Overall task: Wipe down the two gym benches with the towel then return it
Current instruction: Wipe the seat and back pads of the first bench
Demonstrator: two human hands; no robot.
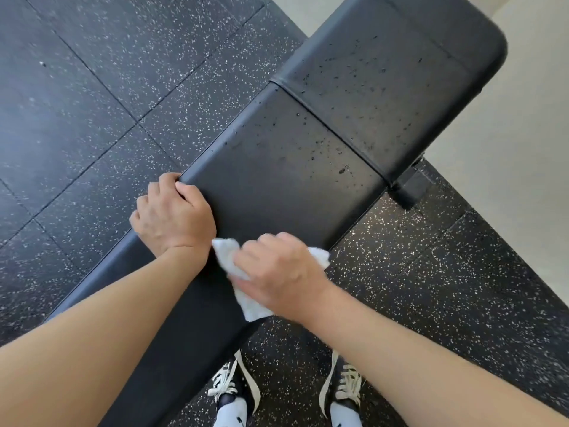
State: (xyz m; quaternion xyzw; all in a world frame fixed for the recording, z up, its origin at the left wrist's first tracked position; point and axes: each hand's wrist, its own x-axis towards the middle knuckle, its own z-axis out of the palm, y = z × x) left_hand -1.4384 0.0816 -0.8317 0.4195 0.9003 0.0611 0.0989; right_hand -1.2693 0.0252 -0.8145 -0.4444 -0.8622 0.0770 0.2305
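Two bare forearms reach in from the near edge, seen from above. Between them, lowest in view, are two dark shoes [340,389] with white laces and white socks, standing on a black rubber floor [77,118] flecked with white. A long black padded bench [283,167] runs diagonally from near left to far right, with a seam across it dividing a longer near pad from a shorter far pad. Small droplets speckle the far half of the bench; the stretch nearest the hands looks plain and matte. The left hand [172,214] sits on the bench's left edge, its fingers curled over the rim and gripping it. The right hand [277,266] lies just to the right of it, near the bench's right edge, pressing a small white towel [246,297] flat against the pad, knuckles up and fingers bent over the cloth; the hand looks slightly blurred. Towel corners poke out on both sides of the hand. A pale floor [508,149] shows at far right.
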